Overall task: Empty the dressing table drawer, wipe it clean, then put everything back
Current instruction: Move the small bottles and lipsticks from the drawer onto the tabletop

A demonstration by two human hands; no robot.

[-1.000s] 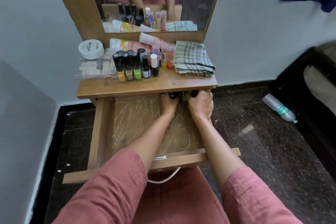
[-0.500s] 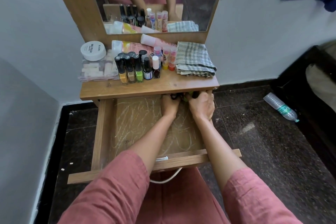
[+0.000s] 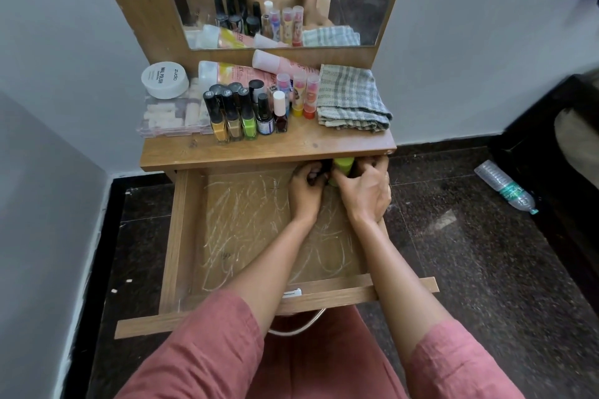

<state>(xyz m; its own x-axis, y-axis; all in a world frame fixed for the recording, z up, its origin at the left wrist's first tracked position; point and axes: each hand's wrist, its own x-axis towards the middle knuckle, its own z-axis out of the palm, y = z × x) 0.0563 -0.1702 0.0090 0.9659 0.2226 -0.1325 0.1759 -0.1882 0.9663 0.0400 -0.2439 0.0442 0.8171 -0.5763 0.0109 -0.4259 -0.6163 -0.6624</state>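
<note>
Your drawer (image 3: 181,236) is pulled out wide, and its wooden bottom is full of pale scratch marks. Both your hands are deep in the back right corner of the drawer, right under the edge of the table top (image 3: 291,149). Your left hand (image 3: 304,191) has its fingers curled round a dark little thing (image 3: 325,172); I cannot tell what it is. Your right hand (image 3: 364,193) is close beside it, with its fingers bent round a green bottle (image 3: 343,165) that sits between the two hands. Just behind the drawer, on the table top, nail polish bottles (image 3: 240,113) stand in a bunch, with lip balm sticks (image 3: 299,94) next to them. Behind the drawer's right side lies a folded checked cloth (image 3: 351,100). Behind its left side a white round tub (image 3: 164,79) sits on a clear box (image 3: 168,120). Well off to the right of the drawer, a water bottle (image 3: 505,186) lies on the dark floor.
</note>
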